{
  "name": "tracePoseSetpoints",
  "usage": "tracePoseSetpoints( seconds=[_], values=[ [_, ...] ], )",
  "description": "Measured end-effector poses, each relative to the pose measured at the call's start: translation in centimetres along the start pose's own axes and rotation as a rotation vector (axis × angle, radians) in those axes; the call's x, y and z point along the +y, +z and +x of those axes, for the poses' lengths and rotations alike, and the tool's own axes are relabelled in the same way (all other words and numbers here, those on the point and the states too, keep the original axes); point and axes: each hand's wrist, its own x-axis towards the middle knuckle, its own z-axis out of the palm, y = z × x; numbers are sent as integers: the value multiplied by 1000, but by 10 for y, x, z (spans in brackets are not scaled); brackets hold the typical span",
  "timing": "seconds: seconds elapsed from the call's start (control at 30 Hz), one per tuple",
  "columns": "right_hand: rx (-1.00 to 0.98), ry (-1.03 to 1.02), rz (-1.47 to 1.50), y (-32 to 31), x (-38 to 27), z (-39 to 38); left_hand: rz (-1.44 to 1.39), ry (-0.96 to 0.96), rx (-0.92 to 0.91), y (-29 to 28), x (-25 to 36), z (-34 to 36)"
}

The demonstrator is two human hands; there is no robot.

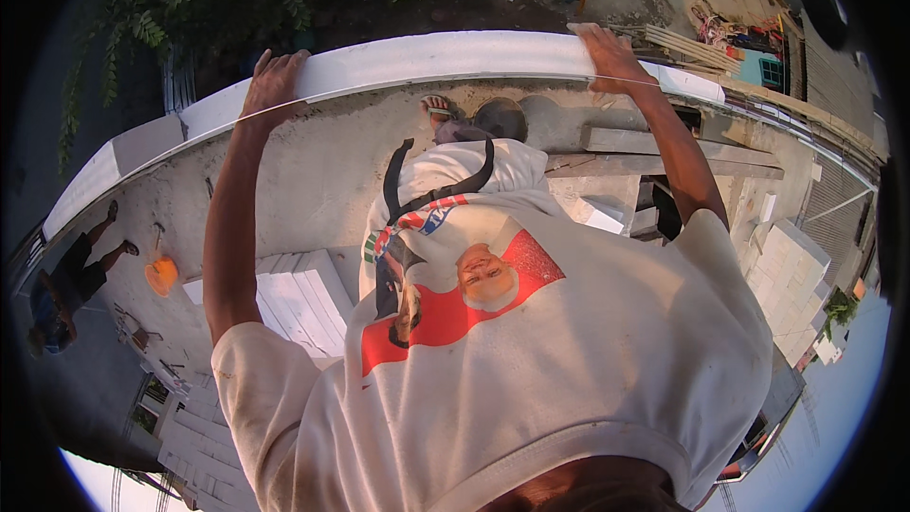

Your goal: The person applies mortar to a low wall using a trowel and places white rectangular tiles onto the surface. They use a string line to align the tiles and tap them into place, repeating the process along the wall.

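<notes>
Beyond the left edge of the concrete floor (322, 166) is a co-worker (66, 299), with an orange bucket (162, 276) near that edge. A row of pale blocks (142, 147) leads up to the left grip (273, 85), which grasps the left part of a long white block (445, 57). The block spans both hands along the floor's far edge (whether its weight rests there, I cannot tell). A sandalled foot (437, 108) and a dark round tub (500, 118) come next. The right grip (614, 59) clasps the block's right part; planks (682, 154) lie toward the floor's right edge.
</notes>
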Motion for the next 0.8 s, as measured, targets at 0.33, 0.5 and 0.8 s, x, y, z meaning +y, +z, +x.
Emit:
tracePoseSetpoints(
  seconds=[0.33, 0.5, 0.8],
  values=[
    [193, -2, 157, 69, 61, -8, -37, 105, 63, -1, -5, 2],
    [183, 16, 143, 70, 60, -11, -30, 98, 32, -7, 0, 4],
    [111, 96, 105, 61, 51, -8, -47, 111, 46, -4, -3, 6]
  ],
)
